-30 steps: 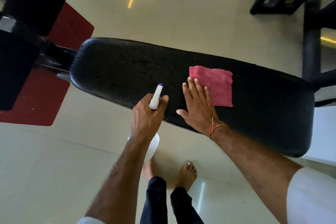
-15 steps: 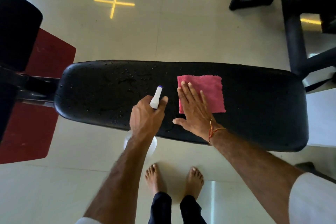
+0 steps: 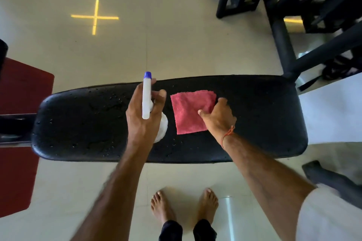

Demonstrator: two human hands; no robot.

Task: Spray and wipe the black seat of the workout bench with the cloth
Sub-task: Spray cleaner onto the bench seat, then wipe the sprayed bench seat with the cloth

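Observation:
The black bench seat point(image 3: 82, 123) runs left to right across the middle of the view, with water droplets on its left half. A pink cloth point(image 3: 188, 111) lies flat on the seat just right of centre. My left hand point(image 3: 143, 115) is closed around a white spray bottle with a blue nozzle tip point(image 3: 147, 96), held above the seat beside the cloth's left edge. My right hand point(image 3: 219, 117) rests on the cloth's right part, fingers curled onto its edge and thumb lying on the fabric.
Black gym equipment frames point(image 3: 282, 31) stand at the back right, touching the seat's right end. A red mat point(image 3: 21, 135) lies on the floor at left. A yellow cross point(image 3: 95, 17) marks the pale floor behind the bench. My bare feet point(image 3: 184, 205) stand in front.
My left hand has lifted the spray bottle up and forward over the seat. My right hand went from lying flat on the cloth's lower left to curling its fingers at the cloth's right edge.

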